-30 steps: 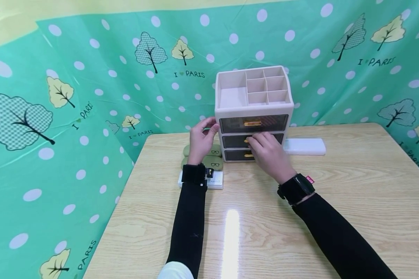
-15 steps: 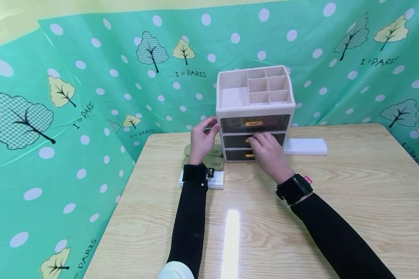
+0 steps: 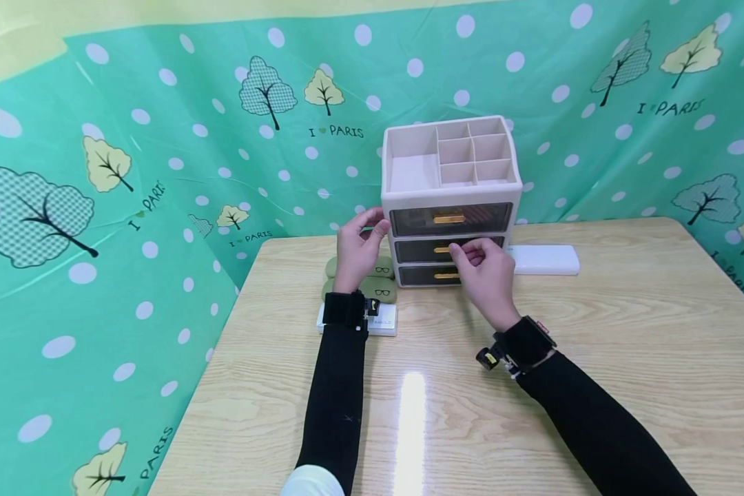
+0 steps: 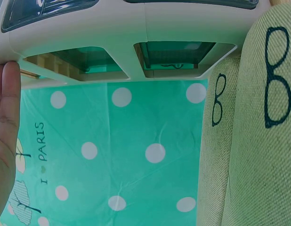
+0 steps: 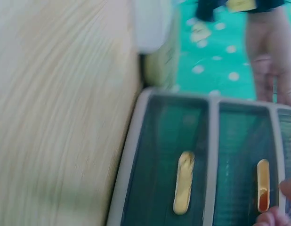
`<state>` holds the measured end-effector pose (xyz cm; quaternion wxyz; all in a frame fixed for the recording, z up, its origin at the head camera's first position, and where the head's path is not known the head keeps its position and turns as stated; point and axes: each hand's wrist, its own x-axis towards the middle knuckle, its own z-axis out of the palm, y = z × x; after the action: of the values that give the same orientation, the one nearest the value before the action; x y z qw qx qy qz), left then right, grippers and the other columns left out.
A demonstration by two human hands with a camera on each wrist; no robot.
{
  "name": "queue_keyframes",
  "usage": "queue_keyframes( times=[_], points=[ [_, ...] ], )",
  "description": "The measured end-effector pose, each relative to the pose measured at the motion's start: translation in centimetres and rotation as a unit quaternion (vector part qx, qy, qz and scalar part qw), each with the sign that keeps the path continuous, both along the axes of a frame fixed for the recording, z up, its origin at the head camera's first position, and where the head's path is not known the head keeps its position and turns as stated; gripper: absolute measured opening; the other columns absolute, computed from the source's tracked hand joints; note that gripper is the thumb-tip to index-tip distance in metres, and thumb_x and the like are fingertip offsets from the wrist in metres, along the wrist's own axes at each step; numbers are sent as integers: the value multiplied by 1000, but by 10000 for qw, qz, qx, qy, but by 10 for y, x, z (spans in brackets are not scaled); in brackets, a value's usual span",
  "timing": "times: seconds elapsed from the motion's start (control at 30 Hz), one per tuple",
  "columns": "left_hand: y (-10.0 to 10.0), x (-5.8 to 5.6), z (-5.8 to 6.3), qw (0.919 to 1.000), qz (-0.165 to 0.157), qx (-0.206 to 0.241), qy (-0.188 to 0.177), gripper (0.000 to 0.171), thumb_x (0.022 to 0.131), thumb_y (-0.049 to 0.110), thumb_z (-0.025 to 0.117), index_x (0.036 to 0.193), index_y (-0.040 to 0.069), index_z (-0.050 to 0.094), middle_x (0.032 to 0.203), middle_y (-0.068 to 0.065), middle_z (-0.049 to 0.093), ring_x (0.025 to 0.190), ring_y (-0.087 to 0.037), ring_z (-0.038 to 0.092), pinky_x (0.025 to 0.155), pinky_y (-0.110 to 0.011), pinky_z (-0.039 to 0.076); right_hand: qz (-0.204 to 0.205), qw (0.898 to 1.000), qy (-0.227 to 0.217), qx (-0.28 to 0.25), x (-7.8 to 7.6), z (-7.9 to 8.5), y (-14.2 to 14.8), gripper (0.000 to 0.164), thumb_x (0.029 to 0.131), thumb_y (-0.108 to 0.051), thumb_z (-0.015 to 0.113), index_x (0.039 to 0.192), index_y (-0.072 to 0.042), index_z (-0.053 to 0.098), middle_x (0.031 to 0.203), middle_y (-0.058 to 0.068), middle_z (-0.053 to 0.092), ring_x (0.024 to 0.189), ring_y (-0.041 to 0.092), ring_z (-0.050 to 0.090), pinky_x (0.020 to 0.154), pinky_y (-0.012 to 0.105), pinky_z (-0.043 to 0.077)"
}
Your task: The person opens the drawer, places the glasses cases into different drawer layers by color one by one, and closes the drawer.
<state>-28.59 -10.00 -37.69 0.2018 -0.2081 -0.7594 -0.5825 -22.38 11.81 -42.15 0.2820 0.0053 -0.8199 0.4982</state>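
A white desktop drawer organizer (image 3: 451, 195) has three dark-fronted drawers with gold handles, all flush with the frame. My right hand (image 3: 488, 279) is in front of the middle drawer (image 3: 418, 252), its fingertips (image 5: 271, 217) right at one end of that drawer's handle (image 5: 262, 181). Thumb and finger stand apart there in the right wrist view. My left hand (image 3: 356, 251) rests against the organizer's left side; its straight fingers (image 4: 10, 87) meet the side wall in the left wrist view. Part of the middle handle is hidden behind the right hand in the head view.
Two green glasses cases (image 3: 381, 292) lie left of the organizer, partly behind the left hand. A flat white box (image 3: 384, 322) lies in front of them. To the organizer's right is a long white case (image 3: 544, 260). A green patterned cloth (image 3: 310, 179) hangs behind the wooden table (image 3: 273, 386).
My right hand has turned at the wrist and shifted slightly right, uncovering more of the middle and bottom handles. The left hand and the drawers have stayed put.
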Motion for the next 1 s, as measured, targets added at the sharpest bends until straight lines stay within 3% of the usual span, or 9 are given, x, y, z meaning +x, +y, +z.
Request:
queue_keyframes(
  times=[0.1, 0.2, 0.27, 0.37, 0.47, 0.57, 0.67, 0.77, 1.0],
  points=[
    [0, -1, -1, 10000, 8, -28, 25, 30, 98, 12, 66, 121, -8, 68, 111, -23, 70, 101, -33, 66, 89, -49, 59, -34, 9911, -1078, -786, 4, 4, -1, 45, 98, -46, 68, 94, -2, 69, 82, 9, 65, 68, 19, 56, 60, 25, 45],
    [0, 0, 0, 10000, 28, -68, 53, 30, 98, 13, 66, 120, -7, 68, 111, -22, 70, 101, -32, 66, 88, -46, 60, 269, 9670, -1948, -1620, 5, 8, -2, 55, 98, -53, 65, 103, 2, 69, 91, 12, 66, 73, 18, 59, 65, 24, 51],
    [0, 1, 1, 9999, 37, -103, 72, 30, 98, 13, 66, 120, -7, 68, 110, -22, 71, 101, -31, 66, 88, -45, 60, 604, 9443, -2303, -2272, 4, 10, -3, 59, 99, -51, 64, 113, 6, 68, 99, 13, 66, 79, 17, 61, 69, 22, 55],
    [-1, 1, 1, 9999, 9, -90, 87, 29, 98, 12, 66, 120, -8, 68, 110, -23, 70, 101, -32, 66, 88, -46, 60, 1097, 9010, -2561, -3326, 1, 14, -5, 57, 102, -44, 63, 124, 9, 62, 108, 11, 63, 88, 16, 61, 74, 20, 56],
    [-1, -1, -1, 9999, -12, -68, 86, 29, 98, 11, 66, 120, -8, 68, 110, -24, 70, 101, -34, 66, 88, -50, 59, 1425, 8562, -2630, -4213, -2, 16, -8, 45, 104, -34, 62, 124, 6, 58, 107, 9, 60, 87, 15, 58, 74, 18, 54],
    [-2, -7, -6, 10000, -18, -30, 67, 30, 97, 12, 66, 121, -7, 68, 110, -23, 70, 101, -33, 66, 88, -51, 59, 1570, 8232, -2658, -4765, -4, 17, -9, 33, 105, -27, 62, 119, 2, 57, 104, 7, 59, 87, 14, 56, 75, 18, 53],
    [-4, -14, -13, 10000, -38, -26, 72, 31, 97, 15, 68, 121, -5, 69, 111, -20, 71, 101, -30, 67, 87, -48, 60, 1555, 8142, -2669, -4916, -7, 16, -9, 26, 105, -25, 62, 116, -2, 58, 103, 6, 59, 87, 13, 57, 75, 18, 52],
    [-7, -18, -17, 9998, -128, -8, 142, 34, 96, 22, 69, 121, -1, 71, 110, -16, 72, 100, -26, 67, 86, -43, 61, 1560, 8124, -2695, -4930, -9, 15, -8, 25, 104, -25, 63, 115, -3, 59, 106, 7, 60, 85, 12, 58, 74, 18, 53],
    [-9, -19, -18, 9996, -184, -31, 191, 38, 97, 29, 68, 122, 0, 71, 110, -13, 72, 100, -23, 67, 86, -39, 61, 1557, 8254, -2596, -4764, -11, 11, -8, 25, 105, -24, 62, 112, -1, 60, 97, 6, 65, 77, 10, 59, 69, 17, 53]
  ],
)
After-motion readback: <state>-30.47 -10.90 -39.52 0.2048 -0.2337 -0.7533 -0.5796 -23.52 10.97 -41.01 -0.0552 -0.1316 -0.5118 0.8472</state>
